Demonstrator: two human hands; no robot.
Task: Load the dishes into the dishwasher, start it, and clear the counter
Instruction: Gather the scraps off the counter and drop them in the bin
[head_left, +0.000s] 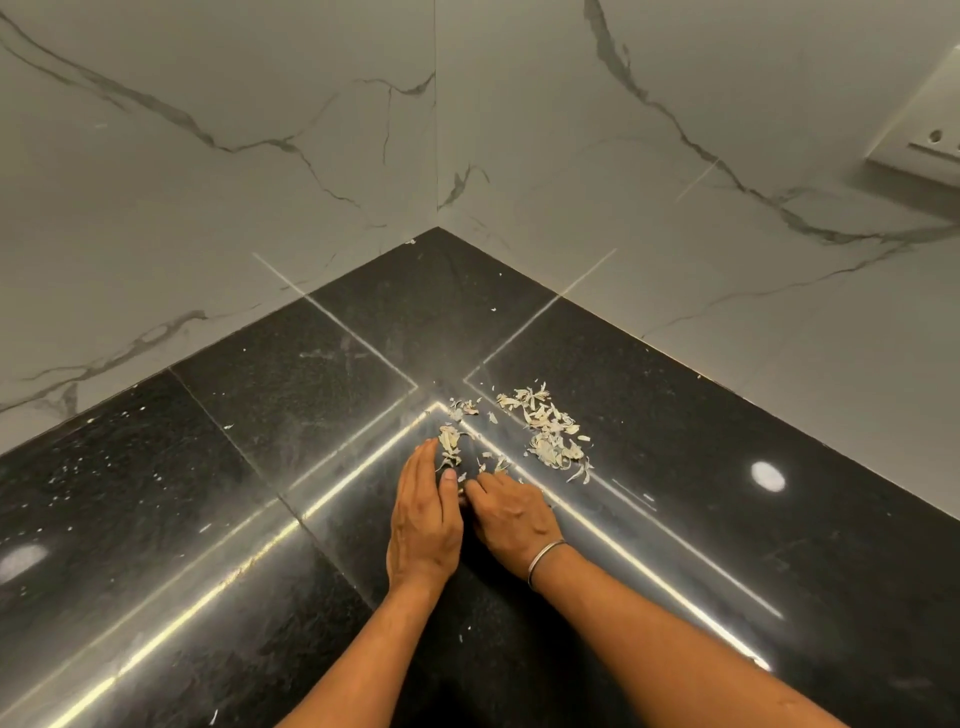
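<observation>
Pale dry peel scraps (545, 431) lie scattered on the black polished counter (291, 395), most of them right of centre. A smaller clump (449, 447) rests at my left hand's fingertips. My left hand (423, 525) stands on edge, fingers together, cupped against the clump. My right hand (511, 514) lies palm down beside it with fingers curled onto the counter, touching small scraps. A thin metal bangle (545, 561) circles the right wrist. Whether the right fingers pinch any scraps is hidden.
Two white marble walls (260, 182) meet in a corner behind the counter. A white wall socket (924, 135) sits at the upper right. Tiny crumbs (78, 467) speckle the counter's left part. Ceiling lights reflect in the black surface.
</observation>
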